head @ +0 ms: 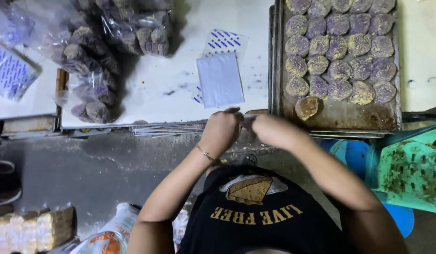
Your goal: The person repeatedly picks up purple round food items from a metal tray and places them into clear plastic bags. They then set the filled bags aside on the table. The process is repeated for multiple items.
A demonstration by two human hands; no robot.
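Observation:
My left hand (221, 130), with a thin bracelet at the wrist, and my right hand (273, 131) meet at the near edge of the white table (166, 89). Both are closed on a small clear bag (247, 123) held between them; it is blurred and mostly hidden by the fingers. Just beyond the hands lies a flat pile of empty clear bags (220, 77) with blue print. To the right is a worn metal baking tray (349, 115) carrying several round purple and yellowish crumbed cookies (337, 49). One browner cookie (306, 107) lies nearest my right hand.
Clear bags filled with cookies (93, 56) are heaped at the table's far left. More printed bags (11, 70) lie on a lower surface at left. A green plastic crate (410, 169) and a blue stool (354, 155) stand at right. Packaged goods (32, 230) sit on the floor.

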